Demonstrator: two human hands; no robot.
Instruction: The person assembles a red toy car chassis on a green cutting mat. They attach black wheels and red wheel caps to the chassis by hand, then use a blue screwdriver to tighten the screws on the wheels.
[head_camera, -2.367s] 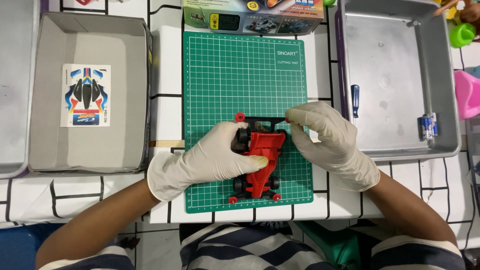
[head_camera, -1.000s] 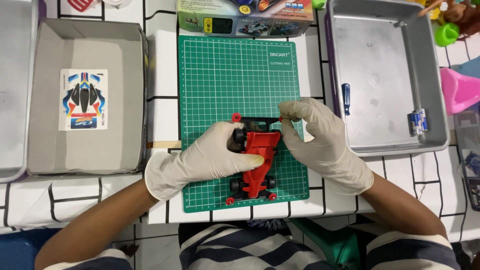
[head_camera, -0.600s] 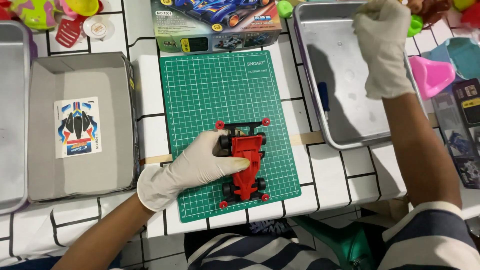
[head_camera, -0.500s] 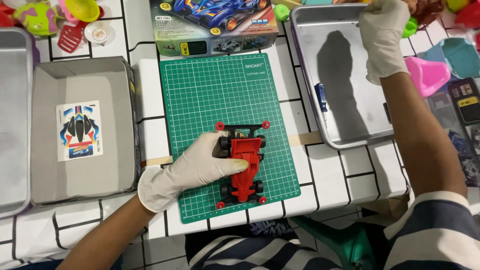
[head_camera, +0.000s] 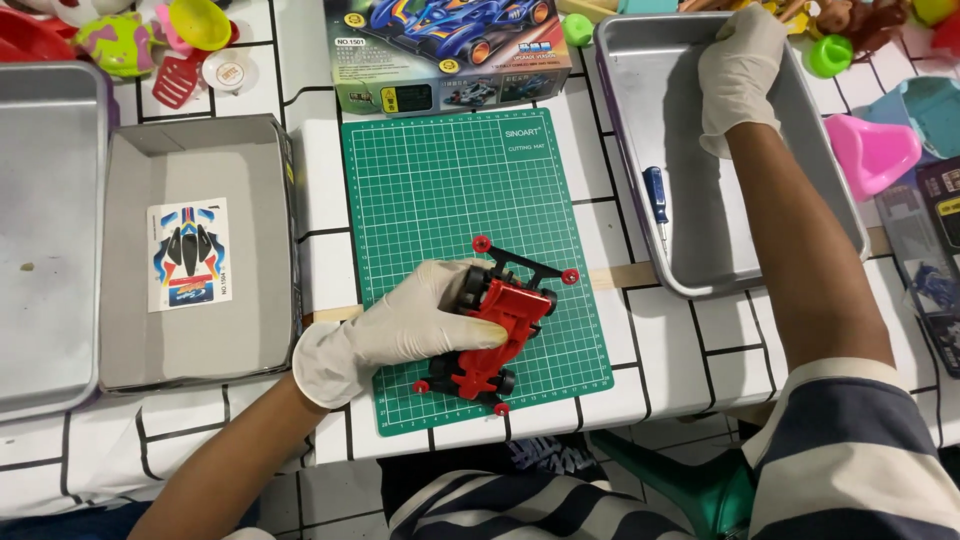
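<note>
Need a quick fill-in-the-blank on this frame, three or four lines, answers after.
1. The left hand rests on a red toy ____.
2. The toy sits on a ____ cutting mat.
3. The right hand reaches into a metal ____.
4. A blue-handled ____ lies in that same container.

Missing words: car; green; tray; screwdriver
</note>
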